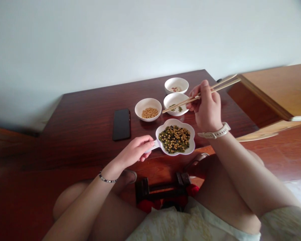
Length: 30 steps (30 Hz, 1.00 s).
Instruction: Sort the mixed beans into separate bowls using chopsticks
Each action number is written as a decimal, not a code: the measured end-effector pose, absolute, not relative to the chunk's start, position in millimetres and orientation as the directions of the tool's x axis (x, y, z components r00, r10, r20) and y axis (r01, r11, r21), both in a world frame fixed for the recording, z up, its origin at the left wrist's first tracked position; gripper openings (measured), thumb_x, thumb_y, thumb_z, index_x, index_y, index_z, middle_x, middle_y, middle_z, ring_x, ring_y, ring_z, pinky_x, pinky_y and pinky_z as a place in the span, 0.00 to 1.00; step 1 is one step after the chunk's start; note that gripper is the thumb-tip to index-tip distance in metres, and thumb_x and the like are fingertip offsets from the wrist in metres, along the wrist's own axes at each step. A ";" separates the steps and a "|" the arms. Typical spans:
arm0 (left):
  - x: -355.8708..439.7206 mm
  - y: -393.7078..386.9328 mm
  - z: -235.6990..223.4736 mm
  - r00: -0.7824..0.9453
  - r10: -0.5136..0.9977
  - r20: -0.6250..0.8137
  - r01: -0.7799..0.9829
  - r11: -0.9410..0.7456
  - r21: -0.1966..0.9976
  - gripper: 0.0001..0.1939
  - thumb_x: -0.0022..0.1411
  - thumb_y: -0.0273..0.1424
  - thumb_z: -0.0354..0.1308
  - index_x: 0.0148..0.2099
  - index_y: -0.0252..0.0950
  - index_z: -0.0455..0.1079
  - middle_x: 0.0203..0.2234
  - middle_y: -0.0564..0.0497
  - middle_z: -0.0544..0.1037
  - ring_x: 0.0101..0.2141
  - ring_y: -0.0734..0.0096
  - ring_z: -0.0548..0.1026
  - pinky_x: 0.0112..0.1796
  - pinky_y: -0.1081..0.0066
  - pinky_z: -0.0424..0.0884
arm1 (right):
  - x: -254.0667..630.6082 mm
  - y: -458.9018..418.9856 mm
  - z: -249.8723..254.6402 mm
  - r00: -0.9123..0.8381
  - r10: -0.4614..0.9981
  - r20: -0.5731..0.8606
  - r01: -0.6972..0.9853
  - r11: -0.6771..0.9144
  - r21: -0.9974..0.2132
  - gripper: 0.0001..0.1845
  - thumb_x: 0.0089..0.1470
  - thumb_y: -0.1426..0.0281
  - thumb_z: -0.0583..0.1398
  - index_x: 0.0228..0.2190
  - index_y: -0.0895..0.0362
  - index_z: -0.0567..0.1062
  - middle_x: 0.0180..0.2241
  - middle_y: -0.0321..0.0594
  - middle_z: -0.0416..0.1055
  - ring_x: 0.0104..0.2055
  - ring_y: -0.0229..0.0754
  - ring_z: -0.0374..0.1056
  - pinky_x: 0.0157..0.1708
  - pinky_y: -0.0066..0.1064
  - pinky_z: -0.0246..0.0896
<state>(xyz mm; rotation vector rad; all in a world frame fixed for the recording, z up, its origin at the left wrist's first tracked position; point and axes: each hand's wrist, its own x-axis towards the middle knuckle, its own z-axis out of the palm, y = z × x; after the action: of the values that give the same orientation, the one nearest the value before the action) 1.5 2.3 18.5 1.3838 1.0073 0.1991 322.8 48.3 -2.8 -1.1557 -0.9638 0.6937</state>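
My left hand pinches the short handle of a white flower-shaped dish full of mixed yellow, green and black beans at the table's near edge. My right hand, wearing a white watch, is closed on a pair of wooden chopsticks. Their tips hover over a small white bowl holding a few green beans. Left of it stands a white bowl of yellow beans. Behind it, another white bowl holds a few reddish beans.
A black phone lies flat on the dark wooden table, left of the bowls. A lighter wooden piece of furniture stands at the right. My bare knees and a dark stool are below the table edge.
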 end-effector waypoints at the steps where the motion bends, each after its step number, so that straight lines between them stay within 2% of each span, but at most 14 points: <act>1: 1.7 2.2 19.1 0.593 0.655 -0.469 0.423 0.242 0.873 0.21 0.90 0.46 0.66 0.41 0.43 0.71 0.30 0.56 0.76 0.28 0.71 0.70 0.30 0.69 0.61 | 315.2 53.3 -3.2 0.449 0.852 0.270 0.019 0.293 -0.956 0.39 0.79 0.25 0.63 0.36 0.46 0.76 0.29 0.38 0.70 0.29 0.44 0.77 0.26 0.36 0.70; 5: 2.8 1.3 21.7 0.592 0.670 -0.448 0.404 0.234 0.884 0.23 0.87 0.49 0.68 0.41 0.43 0.70 0.29 0.56 0.74 0.27 0.69 0.70 0.30 0.69 0.61 | 292.6 62.1 -0.6 0.365 0.891 0.270 -0.004 0.292 -0.956 0.39 0.78 0.24 0.65 0.39 0.46 0.77 0.34 0.39 0.73 0.33 0.45 0.81 0.31 0.37 0.75; 10: 2.7 0.4 20.0 0.593 0.684 -0.425 0.396 0.212 0.893 0.23 0.87 0.51 0.67 0.41 0.44 0.70 0.29 0.56 0.73 0.28 0.68 0.70 0.31 0.68 0.62 | 301.0 61.6 4.1 0.346 0.896 0.277 0.041 0.281 -0.959 0.43 0.74 0.19 0.64 0.41 0.46 0.77 0.37 0.40 0.73 0.34 0.45 0.81 0.29 0.36 0.73; 12: 1.9 0.1 17.3 0.595 0.684 -0.421 0.391 0.212 0.896 0.23 0.88 0.52 0.66 0.41 0.44 0.70 0.29 0.56 0.73 0.28 0.68 0.70 0.32 0.67 0.63 | 314.0 58.8 4.7 0.363 0.895 0.261 -0.003 0.281 -0.960 0.40 0.75 0.23 0.66 0.39 0.46 0.77 0.36 0.39 0.73 0.32 0.43 0.79 0.29 0.35 0.72; 15: 0.6 -0.1 13.6 0.584 0.699 -0.413 0.379 0.215 0.900 0.23 0.88 0.52 0.65 0.42 0.44 0.70 0.29 0.57 0.73 0.28 0.68 0.70 0.31 0.67 0.62 | 335.3 48.0 5.5 0.371 0.903 0.218 -0.136 0.285 -0.949 0.33 0.75 0.35 0.75 0.36 0.48 0.79 0.35 0.37 0.74 0.30 0.40 0.74 0.27 0.33 0.69; 17: 0.2 0.0 12.4 0.584 0.696 -0.418 0.383 0.218 0.898 0.23 0.88 0.52 0.65 0.42 0.44 0.70 0.30 0.57 0.73 0.28 0.68 0.69 0.31 0.68 0.62 | 346.9 36.2 6.2 0.324 0.928 0.186 -0.160 0.247 -0.956 0.32 0.75 0.37 0.77 0.36 0.49 0.80 0.33 0.37 0.73 0.29 0.39 0.73 0.26 0.32 0.68; 21: 0.8 -1.1 11.2 0.589 0.683 -0.432 0.391 0.227 0.892 0.23 0.90 0.51 0.65 0.42 0.44 0.70 0.29 0.57 0.72 0.28 0.69 0.69 0.30 0.68 0.58 | 359.2 9.7 5.3 0.235 0.968 0.092 -0.086 0.115 -0.990 0.34 0.76 0.34 0.76 0.36 0.50 0.81 0.30 0.40 0.76 0.26 0.42 0.73 0.22 0.33 0.68; 25: 1.9 -2.8 10.1 0.556 0.724 -0.410 0.381 0.217 0.899 0.24 0.89 0.51 0.66 0.40 0.44 0.69 0.28 0.57 0.72 0.27 0.69 0.68 0.30 0.68 0.61 | 362.6 -8.1 -0.4 0.174 0.985 -0.008 -0.092 0.008 -0.996 0.36 0.71 0.33 0.79 0.33 0.50 0.82 0.27 0.40 0.76 0.25 0.44 0.73 0.23 0.35 0.73; 30: 2.8 -0.6 14.8 0.575 0.686 -0.445 0.402 0.236 0.885 0.24 0.89 0.51 0.66 0.41 0.44 0.69 0.29 0.57 0.72 0.28 0.69 0.68 0.30 0.68 0.62 | 368.5 -14.2 -8.1 0.089 0.995 -0.051 -0.077 -0.044 -0.996 0.40 0.67 0.29 0.80 0.31 0.51 0.83 0.26 0.41 0.76 0.25 0.42 0.73 0.23 0.33 0.72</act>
<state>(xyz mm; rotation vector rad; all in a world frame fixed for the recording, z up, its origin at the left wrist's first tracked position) 2.8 -0.6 14.8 1.3834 1.0180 0.2499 368.5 -14.2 -8.1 -1.2302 -1.0641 1.2108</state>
